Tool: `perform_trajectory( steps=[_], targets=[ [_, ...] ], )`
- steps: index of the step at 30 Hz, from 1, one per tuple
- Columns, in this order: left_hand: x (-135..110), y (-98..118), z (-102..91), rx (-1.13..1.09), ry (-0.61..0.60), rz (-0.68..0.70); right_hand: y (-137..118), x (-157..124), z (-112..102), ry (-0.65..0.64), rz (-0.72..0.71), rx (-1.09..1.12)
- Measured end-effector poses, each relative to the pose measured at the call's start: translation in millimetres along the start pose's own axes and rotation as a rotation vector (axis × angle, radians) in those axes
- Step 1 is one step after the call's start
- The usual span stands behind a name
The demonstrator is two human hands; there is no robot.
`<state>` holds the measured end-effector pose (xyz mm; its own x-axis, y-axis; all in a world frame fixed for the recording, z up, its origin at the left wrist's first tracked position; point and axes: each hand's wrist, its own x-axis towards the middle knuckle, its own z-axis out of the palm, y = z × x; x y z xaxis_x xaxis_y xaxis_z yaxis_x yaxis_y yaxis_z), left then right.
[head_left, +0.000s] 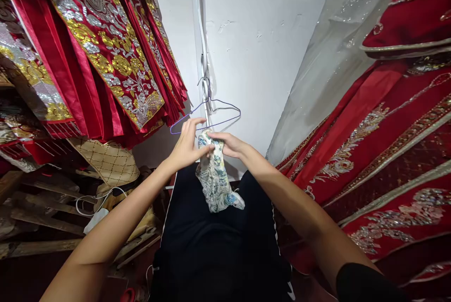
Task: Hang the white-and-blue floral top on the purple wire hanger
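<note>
A bunched piece of patterned cloth (218, 187), off-white with blue, green and yellow figures, hangs in front of my dark trousers. My left hand (191, 144) has its thumb pressed on the upper part of the cloth, its fingers reaching up behind toward the hanger. From the other side, my right hand (229, 143) pinches the cloth's top edge. Just above both hands a thin purple hanger (225, 104) hangs by its hook from a white strip on the wall. Whether the hanger touches the cloth I cannot tell.
Red garments with gold and silver sequins (121, 58) hang at the upper left. On the right are red embroidered garments (338, 161) and a sheer white veil-like fabric (317, 67). Wooden pieces (45, 220) and a white cable (84, 205) lie low on the left. A white wall (260, 58) stands ahead.
</note>
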<state>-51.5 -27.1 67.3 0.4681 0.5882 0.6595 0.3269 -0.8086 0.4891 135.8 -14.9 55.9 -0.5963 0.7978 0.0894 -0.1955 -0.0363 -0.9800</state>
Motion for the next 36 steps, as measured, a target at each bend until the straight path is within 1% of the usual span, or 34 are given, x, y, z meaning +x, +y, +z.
perform_trajectory(
  steps=[1,2,4,5,6,7,8,9,11,12,13,14,15,16,17,18,19,20,22,23,24,25,26,27,28,30,33,36],
  targets=[
    [-0.3,-7.7,-1.2,-0.073,-0.049,-0.032,-8.4,-5.9,-1.0,-0.055,0.020,-0.122],
    [-1.7,-14.8,-1.6,-0.165,-0.155,-0.072,-17.2,-11.6,-2.1,-0.104,0.050,-0.255],
    [-8.9,-24.4,0.4,-0.336,-0.436,-0.161,-34.9,-21.6,-4.4,-0.151,0.093,-0.489],
    [-14.2,-26.2,2.7,-0.386,-0.558,-0.202,-42.8,-25.8,-5.2,-0.134,0.096,-0.568],
    [-20.1,-25.8,5.7,-0.408,-0.646,-0.236,-49.4,-29.3,-5.5,-0.103,0.094,-0.611],
    [-25.8,-23.6,8.9,-0.408,-0.694,-0.255,-54.5,-32.2,-5.2,-0.066,0.084,-0.617],
    [-30.5,-19.9,12.2,-0.394,-0.699,-0.259,-57.9,-34.4,-3.9,-0.037,0.073,-0.593],
    [-33.7,-15.1,15.3,-0.372,-0.657,-0.248,-59.6,-35.9,-1.6,-0.025,0.068,-0.553],
    [-33.8,-3.8,19.9,-0.343,-0.497,-0.200,-59.0,-37.6,5.9,-0.070,0.064,-0.479],
    [-31.1,1.8,21.4,-0.350,-0.416,-0.175,-57.7,-38.1,10.4,-0.114,0.053,-0.470],
    [-27.3,6.9,22.2,-0.374,-0.364,-0.158,-56.4,-38.7,14.8,-0.159,0.036,-0.486],
    [-23.2,11.0,22.3,-0.406,-0.354,-0.150,-55.7,-39.7,18.4,-0.200,0.022,-0.524],
    [-19.6,13.7,21.8,-0.431,-0.383,-0.152,-55.7,-41.3,20.3,-0.227,0.014,-0.572],
    [-17.2,14.5,20.5,-0.429,-0.431,-0.164,-56.6,-43.2,19.9,-0.228,0.005,-0.621],
    [-16.4,13.0,18.6,-0.391,-0.478,-0.182,-58.2,-45.4,16.8,-0.195,-0.006,-0.672],
    [-17.1,9.3,15.9,-0.325,-0.516,-0.205,-60.1,-47.3,10.5,-0.123,-0.028,-0.727],
    [-19.2,3.4,12.5,-0.246,-0.542,-0.231,-61.8,-48.4,1.2,-0.007,-0.071,-0.786],
    [-22.1,-4.3,8.4,-0.169,-0.554,-0.261,-62.6,-48.2,-10.8,0.147,-0.137,-0.840],
    [-28.2,-21.7,-1.0,-0.067,-0.546,-0.328,-59.4,-42.4,-40.8,0.502,-0.294,-0.901],
    [-30.2,-29.6,-6.1,-0.053,-0.534,-0.357,-54.8,-36.4,-56.9,0.654,-0.358,-0.890],
    [-31.0,-35.9,-11.0,-0.052,-0.516,-0.379,-48.0,-28.7,-72.5,0.759,-0.400,-0.847],
    [-30.5,-39.8,-15.6,-0.055,-0.491,-0.388,-39.3,-19.6,-86.5,0.787,-0.380,-0.799],
    [-29.0,-41.2,-19.7,-0.059,-0.468,-0.385,-29.0,-10.0,-98.5,0.798,-0.308,-0.761],
    [-26.9,-40.0,-23.1,-0.059,-0.450,-0.374,-17.6,-0.6,-107.8,0.787,-0.254,-0.769],
    [-24.6,-36.7,-25.9,-0.052,-0.441,-0.359,-5.5,7.8,-114.6,0.781,-0.214,-0.787],
    [-20.9,-26.8,-29.6,-0.017,-0.440,-0.320,19.2,18.8,-121.5,0.764,-0.155,-0.829],
    [-21.1,-14.9,-32.5,0.056,-0.457,-0.266,52.3,17.0,-124.5,0.733,-0.096,-0.865],
    [-25.6,-16.5,-34.6,0.111,-0.439,-0.272,72.9,0.6,-130.9,0.724,-0.060,-0.892]
  ],
)
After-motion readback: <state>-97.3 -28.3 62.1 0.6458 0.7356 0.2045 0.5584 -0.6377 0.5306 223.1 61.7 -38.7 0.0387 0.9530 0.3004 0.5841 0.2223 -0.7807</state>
